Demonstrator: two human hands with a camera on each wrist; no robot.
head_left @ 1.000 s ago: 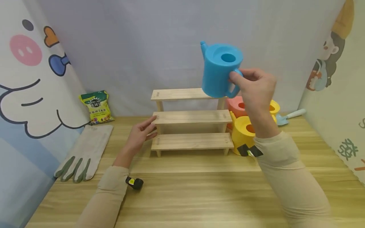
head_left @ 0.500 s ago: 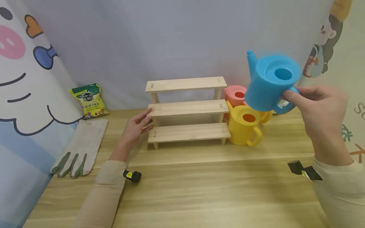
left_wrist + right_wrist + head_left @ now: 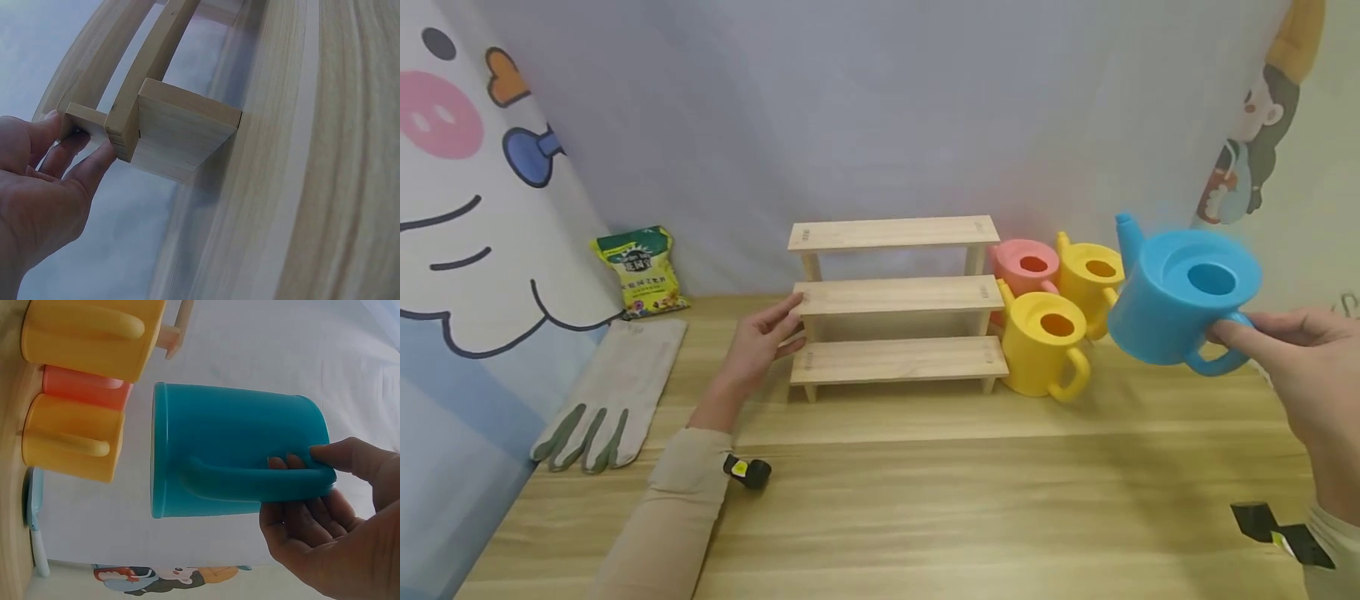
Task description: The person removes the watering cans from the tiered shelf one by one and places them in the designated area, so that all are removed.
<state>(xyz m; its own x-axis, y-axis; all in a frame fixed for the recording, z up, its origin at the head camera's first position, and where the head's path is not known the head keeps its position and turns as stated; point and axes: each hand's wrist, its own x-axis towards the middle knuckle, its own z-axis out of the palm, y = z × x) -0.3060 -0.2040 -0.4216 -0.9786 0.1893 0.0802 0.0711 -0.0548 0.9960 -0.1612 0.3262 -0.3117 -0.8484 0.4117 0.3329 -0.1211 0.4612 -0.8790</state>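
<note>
My right hand grips a blue watering can by its handle at the right side of the head view. The can is held up in the air, upright, its spout pointing left. In the right wrist view, fingers curl round the handle and the thumb presses its top. A three-tier wooden stand occupies the middle of the table. At its left end is my left hand; the left wrist view has the thumb and fingers pinching the end of a shelf board.
Right of the stand are two yellow watering cans and a pink watering can. At left lie a grey glove and a green-yellow packet against the wall. A small shovel lies beyond the cans.
My right hand has carried the blue watering can from above the stand to the right and down, past the yellow cans. The left hand has stayed at the stand's left end.
</note>
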